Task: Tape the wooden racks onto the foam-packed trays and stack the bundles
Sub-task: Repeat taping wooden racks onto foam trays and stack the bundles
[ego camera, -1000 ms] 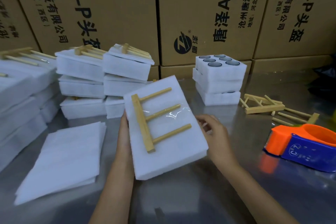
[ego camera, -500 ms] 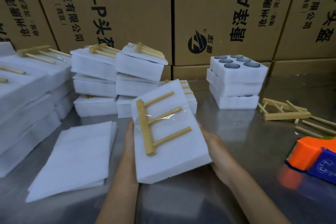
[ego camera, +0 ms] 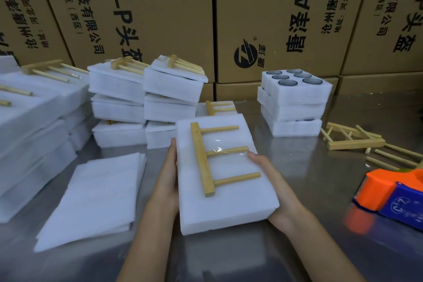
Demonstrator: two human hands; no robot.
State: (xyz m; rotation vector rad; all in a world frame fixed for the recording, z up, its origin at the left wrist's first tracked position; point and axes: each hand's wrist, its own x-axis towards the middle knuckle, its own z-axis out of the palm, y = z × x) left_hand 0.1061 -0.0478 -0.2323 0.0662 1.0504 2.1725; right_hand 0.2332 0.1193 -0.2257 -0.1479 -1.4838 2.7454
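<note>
Held between both hands — a foam-packed tray, white and slab-like, lifted off the steel table. Left hand flat along the tray's left edge, fingers straight against the foam. Right hand cupped under and round the tray's right edge, thumb curled over the top face beside the middle peg. Lying on the tray's top, nearer the far end: a wooden rack, one long bar with three pegs pointing right, strapped down by clear tape across the middle peg.

Just beyond the tray, partly hidden by it, another taped bundle flat on the table. Left of the tray, loose foam sheets; farther left and behind, stacked bundles topped with racks. Right of the tray and farther back, a pile of three open trays showing round dark cups. Right of the tray, loose racks in a heap — nearer, an orange-and-blue tape dispenser, well apart from the right hand. Behind everything, printed cardboard cartons.
</note>
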